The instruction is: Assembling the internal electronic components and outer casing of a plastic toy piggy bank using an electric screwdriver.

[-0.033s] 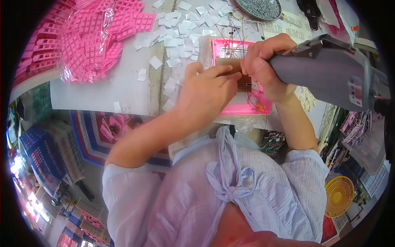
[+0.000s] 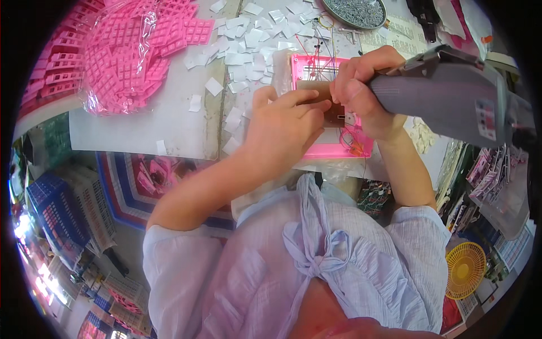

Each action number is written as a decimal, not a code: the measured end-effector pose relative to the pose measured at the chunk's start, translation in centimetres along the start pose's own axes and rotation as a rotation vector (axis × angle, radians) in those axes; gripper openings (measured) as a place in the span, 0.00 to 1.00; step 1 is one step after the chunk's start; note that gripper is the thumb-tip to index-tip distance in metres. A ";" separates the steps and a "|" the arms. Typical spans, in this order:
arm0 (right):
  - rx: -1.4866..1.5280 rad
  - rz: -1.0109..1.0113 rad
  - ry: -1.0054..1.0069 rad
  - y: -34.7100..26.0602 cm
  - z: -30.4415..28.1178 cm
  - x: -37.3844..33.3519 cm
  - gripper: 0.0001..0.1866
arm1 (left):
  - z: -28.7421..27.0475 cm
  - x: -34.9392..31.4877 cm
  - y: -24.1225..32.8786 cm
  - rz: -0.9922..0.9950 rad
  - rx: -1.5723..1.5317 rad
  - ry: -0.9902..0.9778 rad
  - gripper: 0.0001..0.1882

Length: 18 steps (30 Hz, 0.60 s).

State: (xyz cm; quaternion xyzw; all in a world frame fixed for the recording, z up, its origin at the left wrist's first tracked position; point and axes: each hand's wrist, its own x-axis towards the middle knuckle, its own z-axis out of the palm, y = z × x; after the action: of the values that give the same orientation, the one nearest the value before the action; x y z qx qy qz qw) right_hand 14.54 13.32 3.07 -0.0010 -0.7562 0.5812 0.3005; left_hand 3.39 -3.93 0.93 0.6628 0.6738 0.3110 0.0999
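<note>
A pink plastic frame (image 2: pixel 333 151) lies on the table before me, with a brown circuit board (image 2: pixel 337 117) inside it. My left hand (image 2: pixel 288 121) is closed at the board's left side, its bent fingers pressed onto the board's face. A grey electric screwdriver (image 2: pixel 435 93) with a lever along its top slants in from the right. My right hand (image 2: pixel 367 90) is wrapped round its lower end, over the board's right side. The tip is hidden behind the fingers. Thin coloured wires (image 2: pixel 322 59) rise from the frame's far end, and more wires (image 2: pixel 351 138) loop at its near right corner.
Many white paper squares (image 2: pixel 248 53) are scattered left of the frame. A bag of pink plastic parts (image 2: pixel 121 62) fills the far left. A round tray (image 2: pixel 370 27) of small metal screws stands at the back. Below the table are a striped bag (image 2: pixel 116 192) and a yellow basket (image 2: pixel 466 270).
The rear of the electric screwdriver has dipped very slightly, and my left forearm has shifted a little. Both hands keep their places at the board.
</note>
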 end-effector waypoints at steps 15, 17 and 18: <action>0.509 -0.062 0.080 -5.0 0.6 -0.5 0.17 | 2.1 1.1 0.1 0.074 -0.099 0.319 0.10; 0.532 -0.076 0.093 -4.9 0.3 -0.7 0.17 | 1.3 2.0 0.2 0.117 -0.020 0.246 0.09; 0.548 -0.061 0.105 -4.8 0.1 -0.7 0.17 | 0.6 2.8 0.3 0.139 0.018 0.208 0.08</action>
State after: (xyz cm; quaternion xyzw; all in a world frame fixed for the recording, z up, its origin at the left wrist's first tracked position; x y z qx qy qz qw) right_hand 16.74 11.42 6.98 0.0727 -0.5539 0.7540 0.3456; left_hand 3.67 -1.10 1.44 0.6727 0.6358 0.3783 0.0018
